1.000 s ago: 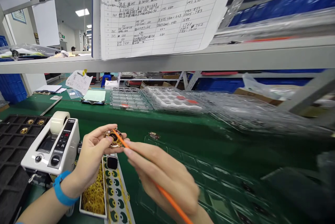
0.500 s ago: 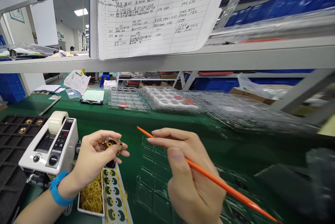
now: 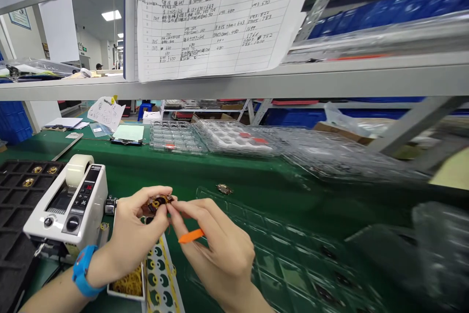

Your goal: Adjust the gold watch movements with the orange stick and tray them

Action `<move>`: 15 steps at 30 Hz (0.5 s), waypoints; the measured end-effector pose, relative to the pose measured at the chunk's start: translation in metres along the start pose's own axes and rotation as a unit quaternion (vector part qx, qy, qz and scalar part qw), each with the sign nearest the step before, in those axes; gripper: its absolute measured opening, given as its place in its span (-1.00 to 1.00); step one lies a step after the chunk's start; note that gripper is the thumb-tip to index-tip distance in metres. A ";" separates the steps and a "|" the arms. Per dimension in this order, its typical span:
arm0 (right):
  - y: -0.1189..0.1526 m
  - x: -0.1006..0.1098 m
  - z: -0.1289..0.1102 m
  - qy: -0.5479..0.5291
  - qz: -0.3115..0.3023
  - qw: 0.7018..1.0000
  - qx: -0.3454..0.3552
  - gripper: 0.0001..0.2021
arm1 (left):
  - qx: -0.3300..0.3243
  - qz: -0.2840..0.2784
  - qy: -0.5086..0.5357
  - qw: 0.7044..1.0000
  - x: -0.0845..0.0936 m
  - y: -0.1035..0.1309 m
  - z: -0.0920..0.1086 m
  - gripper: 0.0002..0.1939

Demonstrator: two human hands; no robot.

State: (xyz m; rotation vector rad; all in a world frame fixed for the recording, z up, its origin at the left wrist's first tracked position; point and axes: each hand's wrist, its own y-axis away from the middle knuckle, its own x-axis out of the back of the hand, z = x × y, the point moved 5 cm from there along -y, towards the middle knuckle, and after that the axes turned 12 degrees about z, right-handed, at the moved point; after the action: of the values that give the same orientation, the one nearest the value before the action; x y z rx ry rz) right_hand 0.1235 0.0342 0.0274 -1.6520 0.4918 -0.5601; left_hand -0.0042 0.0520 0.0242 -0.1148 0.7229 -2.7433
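Observation:
A small round part (image 3: pixel 159 201), gold and dark, is pinched between the thumb and fingers of my left hand (image 3: pixel 134 230), which has a blue band at the wrist. My right hand (image 3: pixel 216 244) meets it from the right, its thumb and fingertips closed at the part's edge. An orange stick (image 3: pixel 191 236) is also held in my right hand, with one end showing between the fingers. Below my left hand are a white box of yellow rings (image 3: pixel 128 283) and a sticker sheet (image 3: pixel 161 274). Another round part (image 3: pixel 224 189) lies on the green table beyond my right hand.
At the left stand a white tape dispenser (image 3: pixel 69 210) and a black compartment tray (image 3: pixel 14 220) with a few gold parts. Clear plastic trays (image 3: pixel 286 264) spread to the right, with more (image 3: pixel 234 137) at the back. A metal shelf beam (image 3: pixel 220 87) crosses above the table.
My right hand has moved left to the part in my left hand, and the orange stick has swung so that only a short end shows. The round part on the table has come into view.

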 end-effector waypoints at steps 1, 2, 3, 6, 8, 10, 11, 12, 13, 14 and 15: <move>0.000 0.000 0.001 0.003 0.004 1.000 -0.006 -0.92 | -0.028 -0.003 -0.018 0.999 -0.001 0.002 0.001 -0.73; 0.000 0.000 0.003 0.006 0.005 1.000 -0.011 -0.92 | -0.058 -0.006 -0.033 0.998 -0.002 0.004 0.003 -0.68; 0.000 0.000 0.004 0.007 0.004 1.000 -0.017 -0.91 | -0.084 -0.009 -0.044 0.995 -0.002 0.007 0.004 -0.65; -0.001 0.000 0.006 0.002 -0.006 0.999 -0.034 -0.91 | -0.144 -0.024 -0.070 0.987 -0.005 0.011 0.005 -0.61; -0.001 -0.001 0.007 0.000 -0.015 0.999 -0.043 -0.90 | -0.170 -0.031 -0.087 0.981 -0.005 0.013 0.004 -0.59; -0.002 -0.001 0.007 -0.001 -0.022 0.999 -0.045 -0.90 | -0.196 -0.036 -0.101 0.975 -0.005 0.014 0.005 -0.58; -0.002 -0.002 0.007 -0.002 -0.023 0.999 -0.045 -0.90 | -0.212 -0.036 -0.106 0.971 -0.005 0.014 0.006 -0.58; -0.003 -0.002 0.007 -0.001 -0.023 0.999 -0.042 -0.90 | -0.227 -0.037 -0.109 0.967 -0.005 0.015 0.006 -0.58; -0.003 -0.002 0.006 -0.001 -0.022 0.999 -0.039 -0.90 | -0.240 -0.038 -0.109 0.964 -0.006 0.015 0.007 -0.59; -0.003 -0.002 0.005 0.000 -0.020 0.999 -0.035 -0.90 | -0.249 -0.039 -0.110 0.961 -0.006 0.016 0.008 -0.59; -0.003 -0.002 0.005 0.001 -0.018 0.999 -0.034 -0.90 | -0.255 -0.040 -0.110 0.960 -0.006 0.016 0.008 -0.60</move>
State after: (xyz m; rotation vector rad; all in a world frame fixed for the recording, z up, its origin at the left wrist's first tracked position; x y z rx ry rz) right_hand 0.1249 0.0397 0.0293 -1.7286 0.4889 -0.5773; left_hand 0.0070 0.0365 0.0235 -0.5603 1.3611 -2.4903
